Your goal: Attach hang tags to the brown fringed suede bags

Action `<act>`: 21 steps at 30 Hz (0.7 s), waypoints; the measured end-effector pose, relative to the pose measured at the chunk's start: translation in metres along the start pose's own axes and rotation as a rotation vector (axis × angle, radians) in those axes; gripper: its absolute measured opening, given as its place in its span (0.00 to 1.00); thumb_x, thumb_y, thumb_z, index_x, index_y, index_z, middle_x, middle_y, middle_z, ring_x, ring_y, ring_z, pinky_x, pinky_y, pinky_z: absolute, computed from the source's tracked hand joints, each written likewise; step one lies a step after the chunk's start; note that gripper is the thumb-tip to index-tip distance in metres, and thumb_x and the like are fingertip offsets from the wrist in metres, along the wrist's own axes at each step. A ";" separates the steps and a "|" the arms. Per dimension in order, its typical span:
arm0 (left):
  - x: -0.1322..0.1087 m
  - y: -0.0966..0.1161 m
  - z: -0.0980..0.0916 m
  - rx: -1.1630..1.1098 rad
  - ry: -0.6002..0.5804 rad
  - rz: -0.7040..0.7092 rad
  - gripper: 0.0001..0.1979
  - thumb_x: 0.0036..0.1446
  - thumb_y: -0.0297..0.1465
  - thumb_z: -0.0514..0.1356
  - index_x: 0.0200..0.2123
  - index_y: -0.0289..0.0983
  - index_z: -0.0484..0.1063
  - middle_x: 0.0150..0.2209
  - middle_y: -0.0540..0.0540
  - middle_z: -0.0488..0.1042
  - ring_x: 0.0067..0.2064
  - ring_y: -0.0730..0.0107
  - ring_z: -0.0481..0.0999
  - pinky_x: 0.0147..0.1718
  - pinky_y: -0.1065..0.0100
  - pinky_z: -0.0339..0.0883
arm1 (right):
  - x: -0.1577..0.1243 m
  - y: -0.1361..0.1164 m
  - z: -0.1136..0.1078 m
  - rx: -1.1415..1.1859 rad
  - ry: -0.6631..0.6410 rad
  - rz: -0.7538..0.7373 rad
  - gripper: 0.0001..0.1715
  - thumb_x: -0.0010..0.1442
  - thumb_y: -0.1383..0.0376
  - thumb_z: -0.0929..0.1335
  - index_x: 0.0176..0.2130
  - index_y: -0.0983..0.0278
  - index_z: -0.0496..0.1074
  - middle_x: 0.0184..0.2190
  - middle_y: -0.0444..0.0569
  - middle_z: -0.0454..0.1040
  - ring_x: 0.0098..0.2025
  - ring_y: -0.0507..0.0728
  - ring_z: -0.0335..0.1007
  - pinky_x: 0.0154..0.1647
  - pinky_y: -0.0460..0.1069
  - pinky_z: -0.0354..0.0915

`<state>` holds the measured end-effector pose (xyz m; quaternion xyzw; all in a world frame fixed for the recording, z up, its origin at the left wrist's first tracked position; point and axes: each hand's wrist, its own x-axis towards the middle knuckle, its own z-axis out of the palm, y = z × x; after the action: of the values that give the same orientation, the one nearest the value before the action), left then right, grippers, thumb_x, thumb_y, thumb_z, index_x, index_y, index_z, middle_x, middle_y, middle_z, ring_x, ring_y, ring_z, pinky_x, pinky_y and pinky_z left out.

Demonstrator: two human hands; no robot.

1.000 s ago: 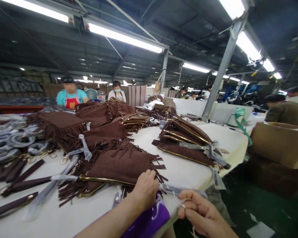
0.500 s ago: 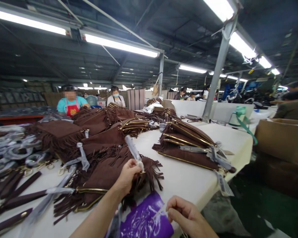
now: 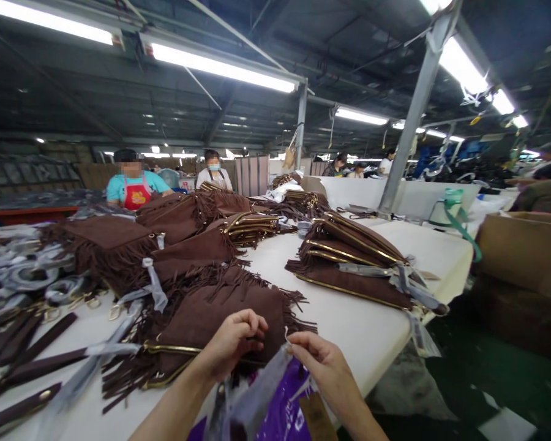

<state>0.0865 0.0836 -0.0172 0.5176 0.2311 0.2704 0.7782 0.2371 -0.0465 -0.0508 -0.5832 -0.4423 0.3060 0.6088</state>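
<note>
My left hand (image 3: 234, 343) hovers over a brown fringed bag (image 3: 224, 312) with a gold zipper, its fingers loosely bent and nothing visible between them. To its right, my right hand (image 3: 326, 364) pinches the top end of a strap in clear plastic wrap (image 3: 269, 380). That strap hangs down between my hands, in front of a shiny purple bag (image 3: 284, 404) at the table's near edge. A brown cardboard tag (image 3: 318, 416) dangles below my right hand.
More brown fringed bags (image 3: 183, 214) are heaped across the table (image 3: 349, 349). A stack of zippered bags (image 3: 358, 257) lies to the right. Plastic-wrapped rings (image 3: 32, 275) and brown straps (image 3: 22, 404) lie left. A cardboard box (image 3: 523, 251) stands right; two people (image 3: 138, 187) face me.
My left hand has let go of the plastic-wrapped strap, which my right hand now pinches by its end. The strap has come down and right, over the purple bag. A cardboard tag has come into view.
</note>
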 end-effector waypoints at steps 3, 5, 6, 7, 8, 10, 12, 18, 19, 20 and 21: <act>-0.001 0.010 0.007 0.325 0.028 0.083 0.06 0.41 0.25 0.55 0.25 0.36 0.70 0.25 0.50 0.69 0.28 0.73 0.66 0.27 0.72 0.60 | -0.010 0.002 0.006 -0.227 -0.124 -0.115 0.10 0.61 0.60 0.67 0.35 0.60 0.78 0.31 0.46 0.79 0.35 0.57 0.73 0.37 0.48 0.65; -0.003 0.014 0.019 0.590 -0.021 0.146 0.10 0.46 0.26 0.52 0.28 0.35 0.73 0.24 0.50 0.69 0.27 0.71 0.67 0.28 0.71 0.60 | -0.018 0.002 0.012 -0.396 -0.199 -0.225 0.12 0.62 0.67 0.63 0.36 0.59 0.77 0.32 0.46 0.78 0.35 0.56 0.73 0.37 0.47 0.63; -0.003 0.013 0.027 0.718 -0.073 0.179 0.12 0.48 0.26 0.51 0.29 0.35 0.74 0.25 0.49 0.70 0.29 0.70 0.68 0.30 0.70 0.61 | -0.022 0.002 0.013 -0.456 -0.220 -0.276 0.14 0.61 0.69 0.62 0.36 0.59 0.76 0.32 0.46 0.77 0.35 0.56 0.73 0.36 0.47 0.62; -0.003 0.012 0.035 0.840 -0.128 0.212 0.13 0.50 0.25 0.50 0.30 0.36 0.75 0.28 0.48 0.72 0.31 0.69 0.70 0.33 0.69 0.62 | -0.026 0.003 0.013 -0.498 -0.232 -0.318 0.15 0.60 0.71 0.60 0.35 0.60 0.75 0.31 0.46 0.76 0.34 0.55 0.72 0.34 0.47 0.61; -0.003 0.009 0.043 0.963 -0.167 0.240 0.13 0.51 0.25 0.50 0.30 0.36 0.74 0.31 0.47 0.73 0.34 0.68 0.71 0.36 0.68 0.63 | -0.029 0.004 0.012 -0.522 -0.241 -0.348 0.16 0.59 0.72 0.59 0.34 0.60 0.73 0.30 0.46 0.75 0.32 0.55 0.71 0.32 0.46 0.60; 0.000 0.002 0.056 1.221 -0.153 0.254 0.11 0.53 0.24 0.50 0.30 0.37 0.73 0.35 0.45 0.73 0.38 0.65 0.72 0.40 0.66 0.63 | -0.034 0.006 0.007 -0.506 -0.262 -0.352 0.14 0.61 0.71 0.59 0.32 0.60 0.71 0.29 0.45 0.74 0.31 0.54 0.70 0.31 0.46 0.59; 0.002 -0.005 0.064 1.449 -0.060 0.200 0.07 0.52 0.25 0.53 0.33 0.37 0.70 0.38 0.45 0.71 0.39 0.63 0.71 0.40 0.65 0.63 | -0.037 0.005 -0.002 -0.441 -0.258 -0.300 0.12 0.64 0.67 0.60 0.33 0.60 0.70 0.29 0.44 0.74 0.32 0.53 0.70 0.33 0.45 0.60; -0.007 -0.012 0.059 1.637 -0.063 0.171 0.11 0.52 0.27 0.56 0.40 0.39 0.63 0.44 0.44 0.68 0.46 0.60 0.68 0.44 0.65 0.61 | -0.033 -0.004 -0.022 -0.375 -0.190 -0.183 0.10 0.66 0.64 0.59 0.35 0.60 0.67 0.30 0.43 0.72 0.33 0.54 0.68 0.36 0.46 0.62; -0.009 -0.012 0.056 1.629 -0.051 0.165 0.12 0.51 0.27 0.57 0.40 0.39 0.63 0.44 0.44 0.68 0.46 0.60 0.68 0.45 0.64 0.61 | -0.029 -0.004 -0.025 -0.393 -0.185 -0.187 0.10 0.66 0.65 0.59 0.35 0.60 0.67 0.31 0.44 0.72 0.34 0.55 0.68 0.37 0.47 0.62; -0.012 -0.013 0.054 1.612 -0.033 0.154 0.12 0.50 0.28 0.59 0.39 0.40 0.62 0.43 0.44 0.68 0.46 0.59 0.68 0.44 0.64 0.60 | -0.023 -0.004 -0.027 -0.419 -0.188 -0.201 0.09 0.65 0.66 0.59 0.34 0.59 0.66 0.32 0.44 0.72 0.35 0.55 0.69 0.39 0.48 0.62; -0.014 -0.014 0.053 1.587 -0.012 0.140 0.12 0.49 0.28 0.60 0.37 0.40 0.62 0.41 0.45 0.68 0.45 0.58 0.68 0.43 0.64 0.59 | -0.016 -0.003 -0.029 -0.453 -0.196 -0.220 0.09 0.65 0.67 0.59 0.34 0.59 0.66 0.33 0.45 0.73 0.37 0.56 0.69 0.41 0.48 0.63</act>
<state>0.1125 0.0338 -0.0102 0.9321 0.3175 0.0704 0.1596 0.2560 -0.0743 -0.0488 -0.6202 -0.6173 0.1863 0.4467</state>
